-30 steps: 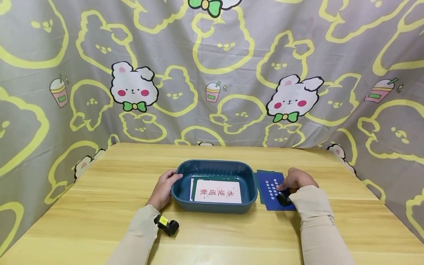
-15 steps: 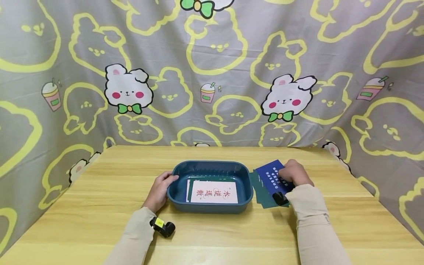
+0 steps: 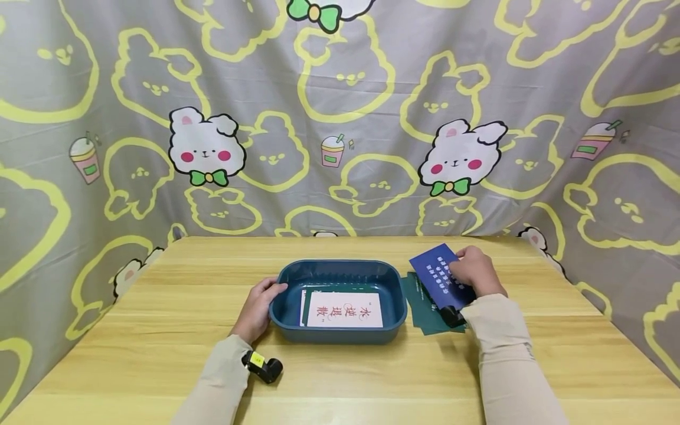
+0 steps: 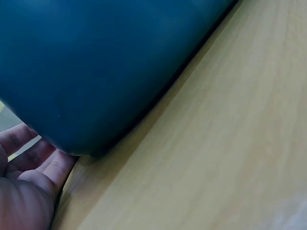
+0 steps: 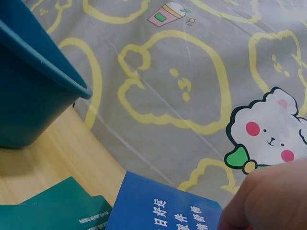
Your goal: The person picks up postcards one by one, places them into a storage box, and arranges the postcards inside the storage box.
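Observation:
My right hand [image 3: 477,270] pinches a blue card [image 3: 438,268] with white lettering along its right edge. The card is lifted and tilted above several dark green cards [image 3: 425,316] on the table; in the right wrist view the blue card [image 5: 158,206] stands beside the green ones [image 5: 67,206]. At the left end of a dark teal rectangular plastic basin [image 3: 340,335], my left hand [image 3: 257,310] holds the wall, its thumb at the rim. In the left wrist view its fingers [image 4: 55,165] touch the basin's outer corner. Inside lies a white card [image 3: 345,310] with red characters, over other cards.
The wooden table [image 3: 340,383] reaches back to a grey curtain [image 3: 372,141] printed with yellow outlines and white rabbits. A black wrist camera [image 3: 265,367] sits on the left sleeve, another [image 3: 451,317] near the right wrist.
My right hand has raised the blue card off the green cards and turned it, moving slightly away from me. More of the green cards now shows. The left hand stays at the basin.

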`<state>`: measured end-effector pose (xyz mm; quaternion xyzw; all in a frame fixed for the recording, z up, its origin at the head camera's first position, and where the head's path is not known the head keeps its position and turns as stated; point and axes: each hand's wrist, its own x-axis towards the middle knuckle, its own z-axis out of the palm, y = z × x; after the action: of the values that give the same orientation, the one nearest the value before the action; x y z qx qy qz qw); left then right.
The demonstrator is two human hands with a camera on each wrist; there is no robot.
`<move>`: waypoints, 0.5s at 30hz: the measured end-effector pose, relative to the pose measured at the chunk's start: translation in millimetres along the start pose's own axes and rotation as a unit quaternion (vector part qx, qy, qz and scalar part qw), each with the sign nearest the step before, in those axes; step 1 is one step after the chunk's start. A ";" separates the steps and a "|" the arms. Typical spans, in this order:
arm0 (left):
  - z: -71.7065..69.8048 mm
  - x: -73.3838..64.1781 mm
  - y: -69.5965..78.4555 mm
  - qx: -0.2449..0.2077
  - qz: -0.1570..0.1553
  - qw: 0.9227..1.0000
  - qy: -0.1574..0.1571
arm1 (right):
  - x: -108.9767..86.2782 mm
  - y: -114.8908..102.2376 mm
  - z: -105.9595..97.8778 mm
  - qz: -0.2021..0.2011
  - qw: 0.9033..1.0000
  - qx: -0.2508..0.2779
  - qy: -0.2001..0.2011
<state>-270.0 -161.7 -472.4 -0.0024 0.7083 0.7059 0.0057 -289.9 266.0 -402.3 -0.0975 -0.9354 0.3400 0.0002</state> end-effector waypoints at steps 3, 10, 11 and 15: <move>-1.7 0.5 -0.5 0.003 0.000 1.000 0.002 | -0.3 -3.7 0.8 -0.016 1.000 0.000 0.020; -2.1 -0.6 -0.2 0.002 0.001 1.000 0.001 | -3.9 -10.5 -1.4 -0.029 0.999 0.014 0.035; -1.9 -0.7 -0.3 0.003 0.002 1.000 -0.002 | -4.5 -11.4 -1.7 -0.030 0.999 0.018 0.036; -0.1 -1.0 -0.1 0.006 0.000 1.000 -0.002 | -5.7 -13.2 -3.6 -0.042 0.998 0.029 0.040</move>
<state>-269.0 -161.8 -472.5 -0.0012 0.7124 0.7018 0.0074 -286.5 257.4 -390.8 -0.0719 -0.9278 0.3621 0.0543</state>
